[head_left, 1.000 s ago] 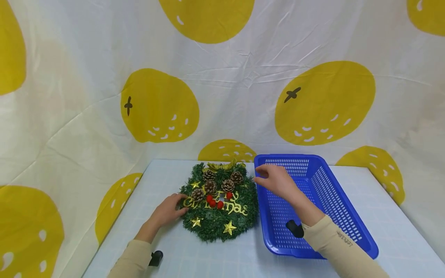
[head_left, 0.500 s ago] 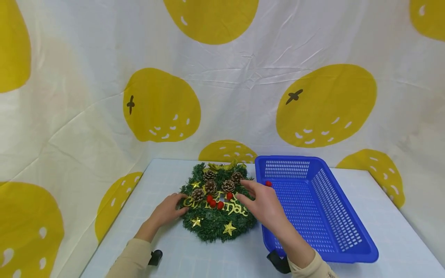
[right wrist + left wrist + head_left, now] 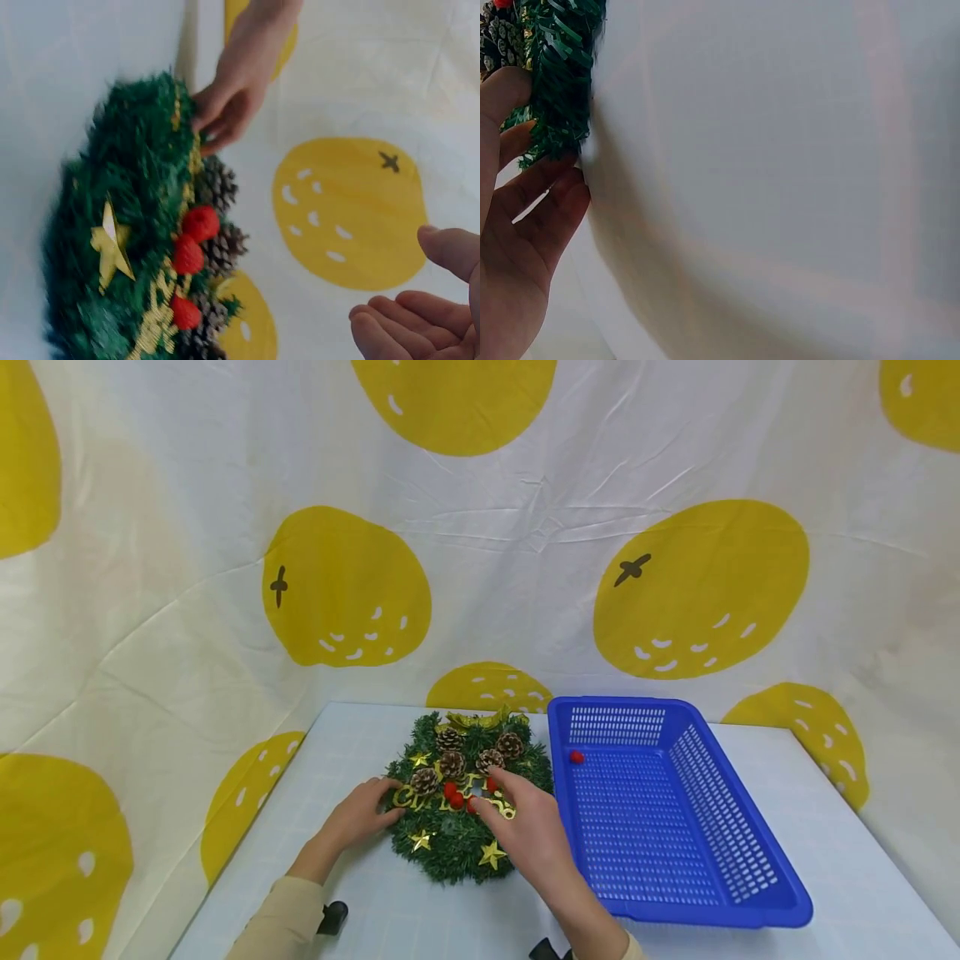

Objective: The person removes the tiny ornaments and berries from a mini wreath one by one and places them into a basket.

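Observation:
A green Christmas wreath [image 3: 453, 852] lies on the table, dressed with pine cones [image 3: 452, 765], gold stars [image 3: 492, 854], gold lettering and several red balls [image 3: 456, 800]. My left hand [image 3: 356, 814] grips its left edge, and the left wrist view has the thumb and fingers [image 3: 559, 214] around the greenery. Over the wreath's right part hovers my right hand [image 3: 528, 831], thumb and fingers apart with nothing between them. It hides some of the lettering. In the right wrist view its fingers [image 3: 390, 322] are off the wreath.
A blue plastic basket [image 3: 637, 827] stands right of the wreath, with a red ball [image 3: 577, 757] at its far left corner. Behind the table hangs a white cloth [image 3: 510, 585] printed with yellow fruit.
My right hand has moved left and nearer from the basket's left rim to above the wreath. The red ball in the basket has come into sight. My left hand stays put.

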`<act>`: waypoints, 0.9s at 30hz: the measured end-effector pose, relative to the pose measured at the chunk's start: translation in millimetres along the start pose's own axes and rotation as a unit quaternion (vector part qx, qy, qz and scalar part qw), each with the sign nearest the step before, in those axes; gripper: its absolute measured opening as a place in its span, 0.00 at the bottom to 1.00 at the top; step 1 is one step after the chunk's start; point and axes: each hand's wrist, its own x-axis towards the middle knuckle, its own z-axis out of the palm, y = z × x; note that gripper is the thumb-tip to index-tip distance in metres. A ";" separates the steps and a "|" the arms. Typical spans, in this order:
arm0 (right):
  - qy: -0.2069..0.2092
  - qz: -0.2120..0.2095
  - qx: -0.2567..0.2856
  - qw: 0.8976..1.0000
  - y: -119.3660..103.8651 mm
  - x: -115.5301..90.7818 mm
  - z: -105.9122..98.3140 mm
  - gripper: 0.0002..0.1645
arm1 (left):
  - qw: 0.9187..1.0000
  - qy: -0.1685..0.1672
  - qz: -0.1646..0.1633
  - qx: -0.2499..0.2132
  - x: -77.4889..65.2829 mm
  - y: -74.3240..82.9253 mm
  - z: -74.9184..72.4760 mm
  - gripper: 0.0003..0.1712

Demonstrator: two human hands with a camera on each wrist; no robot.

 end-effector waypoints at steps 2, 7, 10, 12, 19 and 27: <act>0.002 0.007 0.011 1.000 0.8 -0.8 8.6 0.28 | 1.000 0.001 0.000 0.001 0.1 -0.3 0.3 0.24; 0.007 0.027 0.032 0.999 8.1 0.3 29.0 0.30 | 1.000 0.005 0.000 0.000 1.2 -1.6 1.5 0.24; 0.011 0.035 0.032 0.999 17.1 2.7 38.4 0.30 | 1.000 0.007 0.003 0.000 1.7 -2.1 1.9 0.24; 0.010 0.040 0.028 0.999 24.4 4.8 43.5 0.31 | 1.000 0.008 0.002 0.000 1.9 -2.3 2.2 0.24; -0.012 0.051 0.005 0.999 46.1 11.4 58.2 0.28 | 1.000 0.006 -0.003 0.005 2.5 -3.3 2.6 0.24; -0.031 0.052 -0.021 0.998 62.8 14.9 69.1 0.27 | 1.000 0.005 -0.004 0.008 0.3 -3.1 3.6 0.24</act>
